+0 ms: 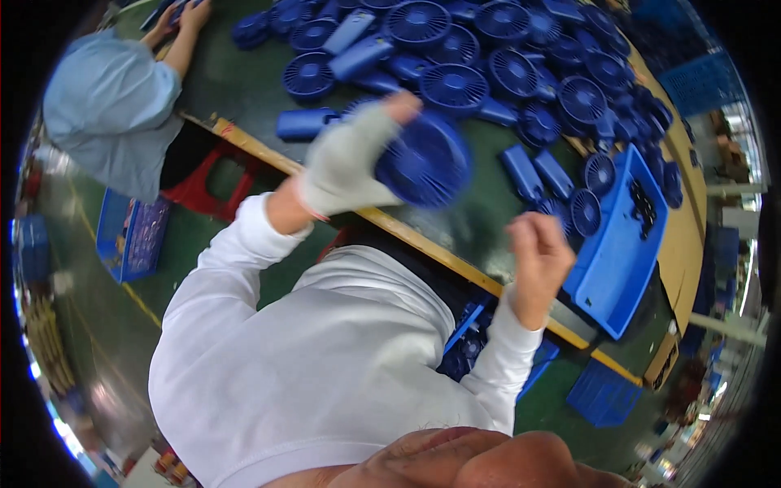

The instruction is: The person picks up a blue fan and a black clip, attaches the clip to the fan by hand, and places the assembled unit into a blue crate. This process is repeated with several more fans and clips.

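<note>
My left hand [346, 159], in a pale glove that leaves the thumb tip bare, grips a round blue fan [431, 159] with a ribbed grille. Both are smeared by motion above the near side of the green table [480, 232]. My bare right hand [541, 259] is raised near the table's front edge, left of a blue tray [598, 285]. Its fingers are curled closed, and whatever they may hold is too small to tell. Beyond both hands lies a heap of blue handheld fans [453, 88], some with handles showing.
Small black parts [643, 209] lie inside the blue tray. At the far left a co-worker in a light blue top [110, 106] handles a blue piece near a red stool [215, 183]. Blue crates [604, 394] stand on the floor. A wooden strip [455, 260] edges the table.
</note>
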The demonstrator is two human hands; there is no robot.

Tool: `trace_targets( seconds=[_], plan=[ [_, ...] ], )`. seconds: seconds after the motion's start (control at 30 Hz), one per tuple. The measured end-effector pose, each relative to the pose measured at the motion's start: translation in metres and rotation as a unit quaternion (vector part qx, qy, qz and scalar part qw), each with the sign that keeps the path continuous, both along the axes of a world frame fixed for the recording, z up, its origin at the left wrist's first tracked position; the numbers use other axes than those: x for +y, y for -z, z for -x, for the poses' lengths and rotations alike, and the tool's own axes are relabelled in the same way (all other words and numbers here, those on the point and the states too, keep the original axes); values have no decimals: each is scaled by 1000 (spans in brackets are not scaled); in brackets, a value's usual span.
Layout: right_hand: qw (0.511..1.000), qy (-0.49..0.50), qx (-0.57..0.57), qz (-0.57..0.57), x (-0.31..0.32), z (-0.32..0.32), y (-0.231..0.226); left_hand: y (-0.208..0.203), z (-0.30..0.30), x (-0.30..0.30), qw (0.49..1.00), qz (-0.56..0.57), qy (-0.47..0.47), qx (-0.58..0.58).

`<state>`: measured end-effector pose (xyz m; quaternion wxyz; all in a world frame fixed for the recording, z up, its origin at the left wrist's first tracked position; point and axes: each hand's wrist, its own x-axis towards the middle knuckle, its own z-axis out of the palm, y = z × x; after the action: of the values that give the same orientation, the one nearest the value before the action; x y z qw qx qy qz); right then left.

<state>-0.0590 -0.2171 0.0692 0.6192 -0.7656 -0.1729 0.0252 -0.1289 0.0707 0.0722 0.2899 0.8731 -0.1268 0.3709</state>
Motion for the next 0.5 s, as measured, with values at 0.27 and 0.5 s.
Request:
trace_targets(
  seconds=[0.27,0.5],
  plan=[
    [908,-146,340,-197,143,56,45,51,15,158,916,180,-264,241],
    [936,-17,223,-270,208,46,61,56,1,121,886,343,-185,250]
  ],
)
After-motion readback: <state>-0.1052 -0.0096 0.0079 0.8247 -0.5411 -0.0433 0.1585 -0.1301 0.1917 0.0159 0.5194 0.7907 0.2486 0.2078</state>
